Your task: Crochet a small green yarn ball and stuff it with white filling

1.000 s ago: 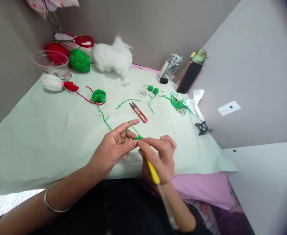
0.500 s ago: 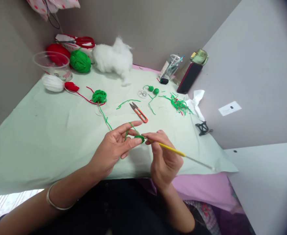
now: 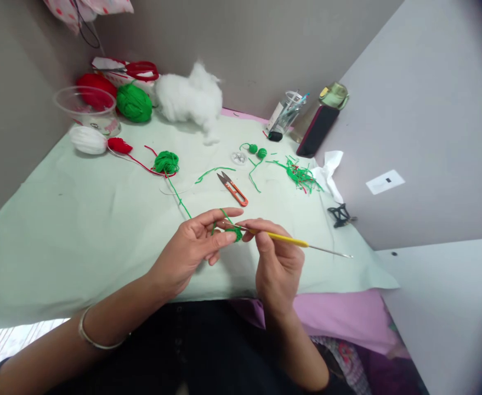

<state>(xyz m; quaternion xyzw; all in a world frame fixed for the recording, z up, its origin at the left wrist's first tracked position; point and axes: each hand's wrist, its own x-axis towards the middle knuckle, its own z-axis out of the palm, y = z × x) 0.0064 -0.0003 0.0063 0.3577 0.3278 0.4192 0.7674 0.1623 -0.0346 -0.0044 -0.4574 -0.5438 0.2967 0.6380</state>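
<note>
Between the thumb and fingers of my left hand (image 3: pixel 202 241) is a small green crochet piece (image 3: pixel 236 233), partly covered by the fingertips. Green yarn (image 3: pixel 180 201) runs over the raised left index finger and back to a small green yarn ball (image 3: pixel 166 163). My right hand (image 3: pixel 279 258) is closed around the yellow handle of a crochet hook (image 3: pixel 288 239). Its thin metal tip lies at the green piece, and the far metal end points out to the right. Orange thread snips (image 3: pixel 233 189) lie just beyond my hands.
Two small green crocheted balls (image 3: pixel 257 151) and green yarn scraps (image 3: pixel 300 175) lie farther back. White stuffing (image 3: pixel 189 99), a larger green yarn ball (image 3: pixel 134 103) and a clear tub (image 3: pixel 85 109) stand back left. A phone (image 3: pixel 318 130) leans at back right, near a black clip (image 3: pixel 341 215).
The hook has swung nearer to level, its far end rising, and its tip now reaches farther left past the green piece. My right hand has turned slightly with it.
</note>
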